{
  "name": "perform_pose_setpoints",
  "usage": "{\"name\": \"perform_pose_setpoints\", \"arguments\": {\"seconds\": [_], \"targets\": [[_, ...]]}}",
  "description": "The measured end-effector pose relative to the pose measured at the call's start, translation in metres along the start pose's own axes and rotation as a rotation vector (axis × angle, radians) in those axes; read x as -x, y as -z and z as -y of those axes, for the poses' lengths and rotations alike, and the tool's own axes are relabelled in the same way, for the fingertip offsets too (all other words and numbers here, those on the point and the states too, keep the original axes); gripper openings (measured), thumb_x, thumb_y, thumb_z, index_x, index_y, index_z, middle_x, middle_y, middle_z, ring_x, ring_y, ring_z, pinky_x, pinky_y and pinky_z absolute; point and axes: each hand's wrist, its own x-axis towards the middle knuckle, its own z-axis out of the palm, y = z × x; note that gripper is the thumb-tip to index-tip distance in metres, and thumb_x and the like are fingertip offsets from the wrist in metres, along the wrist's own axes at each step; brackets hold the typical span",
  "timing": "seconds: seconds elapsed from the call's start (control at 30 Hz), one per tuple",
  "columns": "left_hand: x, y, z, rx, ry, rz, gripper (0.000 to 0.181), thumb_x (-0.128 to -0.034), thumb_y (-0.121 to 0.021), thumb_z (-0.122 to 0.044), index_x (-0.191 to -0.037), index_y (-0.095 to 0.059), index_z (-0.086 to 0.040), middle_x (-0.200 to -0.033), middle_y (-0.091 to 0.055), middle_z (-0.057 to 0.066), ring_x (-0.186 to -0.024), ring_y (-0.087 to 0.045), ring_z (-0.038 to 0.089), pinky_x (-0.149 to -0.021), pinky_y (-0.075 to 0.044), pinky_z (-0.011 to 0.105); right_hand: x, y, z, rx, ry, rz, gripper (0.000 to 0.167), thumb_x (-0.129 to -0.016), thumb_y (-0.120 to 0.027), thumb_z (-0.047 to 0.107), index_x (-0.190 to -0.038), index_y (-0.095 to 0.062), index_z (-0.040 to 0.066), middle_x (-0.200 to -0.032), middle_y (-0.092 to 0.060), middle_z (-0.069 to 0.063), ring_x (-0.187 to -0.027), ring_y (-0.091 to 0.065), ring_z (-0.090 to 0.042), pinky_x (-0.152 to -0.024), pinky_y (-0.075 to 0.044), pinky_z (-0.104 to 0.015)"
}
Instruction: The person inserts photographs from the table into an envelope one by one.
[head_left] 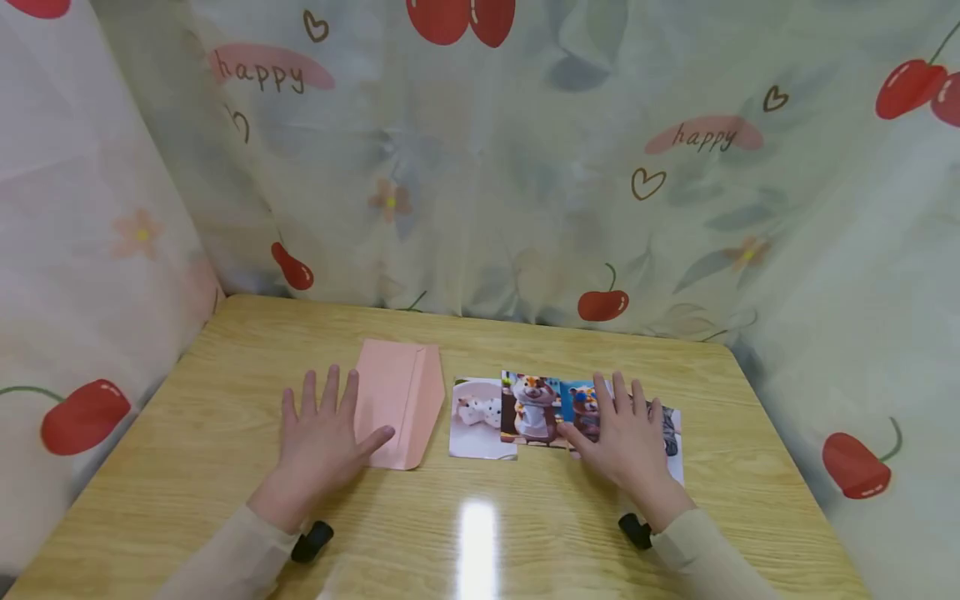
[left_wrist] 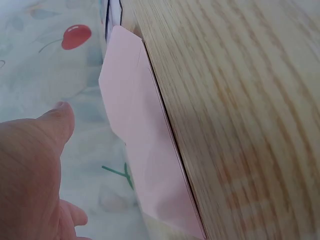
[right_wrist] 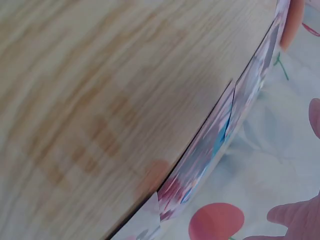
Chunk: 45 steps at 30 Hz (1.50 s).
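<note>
A pink envelope point(head_left: 393, 400) with its flap spread out on the right lies on the wooden table. My left hand point(head_left: 318, 442), fingers spread, is over the envelope's left side; the left wrist view shows the hand raised above the envelope point(left_wrist: 145, 130). Overlapping picture cards lie in a row to the right: a white-and-pink card point(head_left: 480, 417), a card with a cartoon animal in an apron point(head_left: 532, 408), and others partly hidden. Over the right-hand cards is my right hand point(head_left: 626, 442), fingers spread and holding nothing. In the right wrist view, the cards point(right_wrist: 200, 155) lie beneath it.
The light wooden table point(head_left: 525, 533) reflects a bright light strip near its front. A curtain point(head_left: 480, 183) printed with cherries, hearts and "happy" hangs behind and at both sides. Each wrist wears a black device point(head_left: 311, 542).
</note>
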Motion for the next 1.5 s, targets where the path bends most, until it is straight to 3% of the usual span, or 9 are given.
{"name": "perform_pose_setpoints", "arguments": {"seconds": [0.4,0.63,0.87,1.0,1.23,1.5], "targets": [[0.0,0.002,-0.001,0.032,0.022,-0.005,0.103,-0.0847,-0.039,-0.077,-0.154,-0.016,-0.004,-0.157,-0.007,0.026,-0.14,0.004,0.051,-0.104,0.009,0.067,-0.001,0.001,-0.016,-0.021,-0.012,0.004,0.105,-0.081,-0.042,0.08,-0.156,-0.013,0.011,-0.156,-0.015,-0.024,-0.139,-0.011,-0.05,-0.104,-0.005,-0.07],[-0.003,-0.003,0.0,0.064,0.037,-0.02,0.106,-0.0832,-0.042,-0.078,-0.154,-0.014,-0.005,-0.157,-0.009,0.026,-0.141,0.003,0.051,-0.105,0.009,0.066,-0.001,-0.001,-0.032,-0.121,-0.049,0.009,0.105,-0.084,-0.044,0.077,-0.154,-0.014,0.006,-0.154,-0.019,-0.027,-0.137,-0.018,-0.05,-0.104,-0.014,-0.069],[-0.007,-0.008,-0.004,0.121,0.055,-0.054,0.113,-0.0789,-0.042,-0.083,-0.153,-0.015,-0.002,-0.155,-0.016,0.027,-0.138,-0.009,0.053,-0.106,-0.004,0.067,-0.003,0.001,-0.053,-0.215,-0.089,-0.013,0.106,-0.084,-0.045,0.076,-0.153,-0.015,0.002,-0.149,-0.028,-0.031,-0.131,-0.03,-0.052,-0.1,-0.026,-0.067],[-0.011,-0.012,-0.006,0.168,0.087,-0.056,0.119,-0.0757,-0.04,-0.086,-0.152,-0.014,0.001,-0.153,-0.02,0.029,-0.135,-0.017,0.055,-0.105,-0.013,0.067,-0.006,0.003,-0.064,-0.294,-0.162,0.024,0.108,-0.083,-0.044,0.077,-0.153,-0.013,0.0,-0.147,-0.029,-0.033,-0.13,-0.03,-0.054,-0.098,-0.028,-0.068],[-0.015,-0.017,-0.015,0.194,0.118,-0.03,0.117,-0.0773,-0.046,-0.082,-0.149,-0.017,0.007,-0.142,-0.034,0.034,-0.125,-0.034,0.055,-0.099,-0.029,0.065,-0.008,0.011,-0.078,-0.452,-0.371,0.145,0.115,-0.081,-0.041,0.08,-0.152,-0.007,-0.004,-0.147,-0.024,-0.036,-0.131,-0.027,-0.054,-0.1,-0.026,-0.067],[-0.021,-0.022,-0.02,0.169,0.161,0.043,0.124,-0.0723,-0.049,-0.084,-0.148,-0.016,0.008,-0.131,-0.04,0.037,-0.116,-0.041,0.054,-0.094,-0.034,0.064,-0.005,0.007,-0.098,-0.509,-0.458,0.193,0.119,-0.081,-0.042,0.08,-0.147,-0.008,-0.013,-0.141,-0.028,-0.042,-0.128,-0.031,-0.055,-0.101,-0.029,-0.062]]}}
